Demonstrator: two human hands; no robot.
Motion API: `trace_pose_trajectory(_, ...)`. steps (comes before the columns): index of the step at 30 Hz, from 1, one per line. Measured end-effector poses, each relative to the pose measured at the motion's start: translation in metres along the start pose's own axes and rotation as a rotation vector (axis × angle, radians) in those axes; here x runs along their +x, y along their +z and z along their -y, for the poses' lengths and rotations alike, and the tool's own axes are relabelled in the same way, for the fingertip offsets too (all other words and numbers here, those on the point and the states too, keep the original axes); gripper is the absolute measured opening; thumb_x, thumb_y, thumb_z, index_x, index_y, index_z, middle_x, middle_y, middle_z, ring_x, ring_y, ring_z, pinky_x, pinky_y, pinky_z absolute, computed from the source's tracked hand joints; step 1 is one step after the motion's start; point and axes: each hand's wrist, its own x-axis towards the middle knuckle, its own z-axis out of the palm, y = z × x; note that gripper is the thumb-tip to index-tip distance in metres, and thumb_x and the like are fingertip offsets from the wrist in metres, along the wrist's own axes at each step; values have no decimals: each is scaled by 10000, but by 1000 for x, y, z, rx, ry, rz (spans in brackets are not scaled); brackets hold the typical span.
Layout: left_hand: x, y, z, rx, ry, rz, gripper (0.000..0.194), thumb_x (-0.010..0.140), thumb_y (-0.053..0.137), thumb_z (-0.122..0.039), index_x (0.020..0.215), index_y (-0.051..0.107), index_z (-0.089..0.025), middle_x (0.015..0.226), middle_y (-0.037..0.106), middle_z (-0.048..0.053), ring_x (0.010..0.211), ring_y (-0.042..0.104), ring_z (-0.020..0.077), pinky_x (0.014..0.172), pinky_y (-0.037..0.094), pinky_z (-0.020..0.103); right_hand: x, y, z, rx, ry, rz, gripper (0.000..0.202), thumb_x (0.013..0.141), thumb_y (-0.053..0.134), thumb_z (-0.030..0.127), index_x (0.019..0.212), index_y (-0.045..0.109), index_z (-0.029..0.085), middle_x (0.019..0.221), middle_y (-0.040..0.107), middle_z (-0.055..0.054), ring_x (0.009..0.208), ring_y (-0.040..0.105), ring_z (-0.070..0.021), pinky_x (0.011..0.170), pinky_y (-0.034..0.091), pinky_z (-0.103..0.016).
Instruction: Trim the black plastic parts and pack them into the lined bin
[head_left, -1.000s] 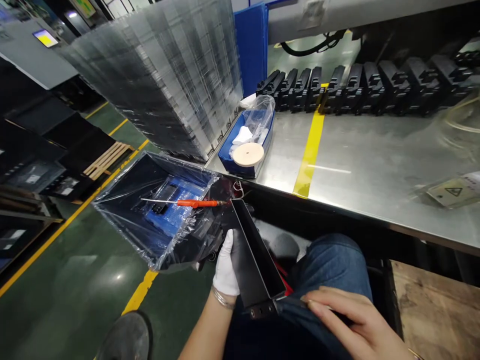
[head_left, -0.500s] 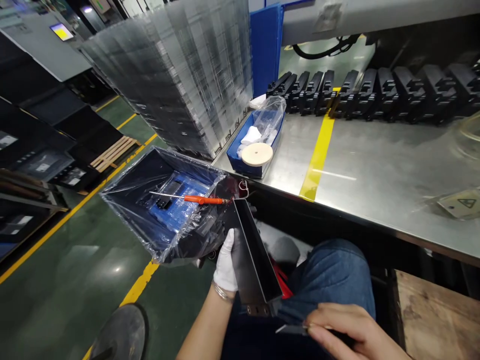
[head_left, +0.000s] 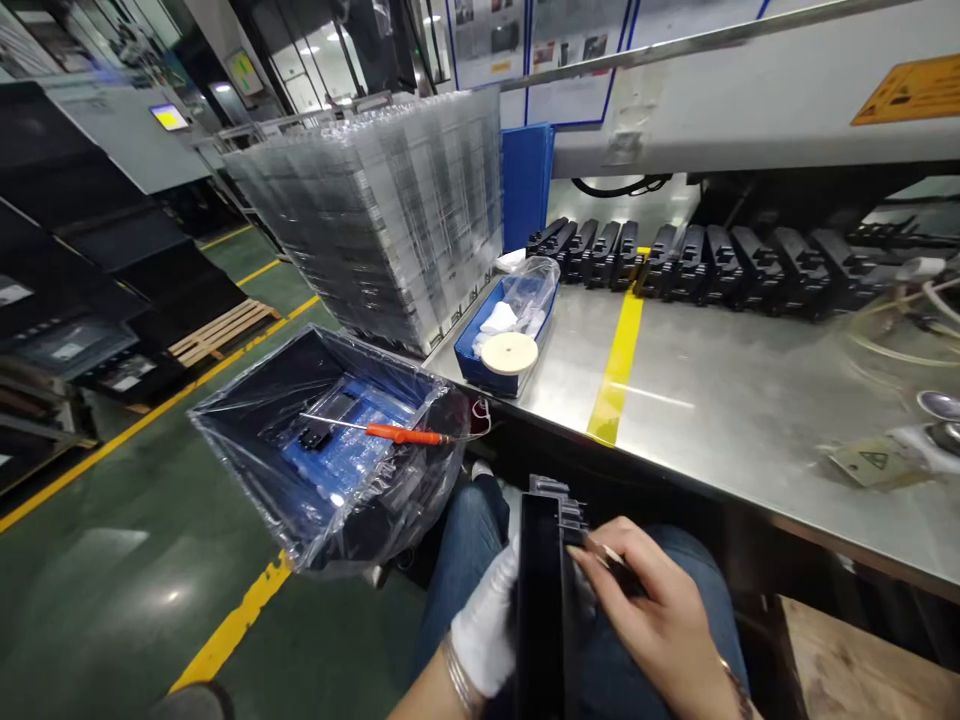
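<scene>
My left hand, in a white glove, is closed round a long black plastic part held above my lap. The part's top end points away from me and has ribbed pieces along its right side. My bare right hand is closed on a slim dark-handled knife. Its fingertips are right beside the part's upper right edge. The blade is hard to make out here, and I cannot tell whether it touches the plastic.
Left of my knees stands a plastic-lined bin, with an orange-handled tool across it. The steel bench carries a blue box with a round pale disc, a row of black parts and stacked clear trays.
The black part has turned so its other side faces me and moved right. My right hand has brought the knife up from low right to the part's edge. The view has tilted up.
</scene>
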Motion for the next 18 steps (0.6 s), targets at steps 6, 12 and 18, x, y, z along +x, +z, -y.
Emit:
trace_pose_trajectory(6,-12,21,-25,429,170,-99,455,619,834,-310,1026,703,-155,1036,725,69,1130,602,285,987,404,347,16,-41,8,-58,-48,319,123,1012,499,197,968,604,242,824,667,0,703,660,-111,644,532,-182)
trace_pose_trajectory(12,-13,26,-38,830,195,-96,570,570,752,-188,1123,616,-165,1155,693,83,1179,575,280,1059,366,399,52,-89,2,-167,-194,639,133,1010,562,241,1011,695,231,872,682,-28,764,672,-125,671,543,-213)
trace_pose_trajectory(18,-15,18,-40,613,106,-118,476,561,767,-207,1029,706,-153,1007,733,63,948,633,221,898,435,331,59,-106,16,-238,-142,706,227,1008,568,366,879,738,289,783,702,11,675,694,-106,616,572,-157)
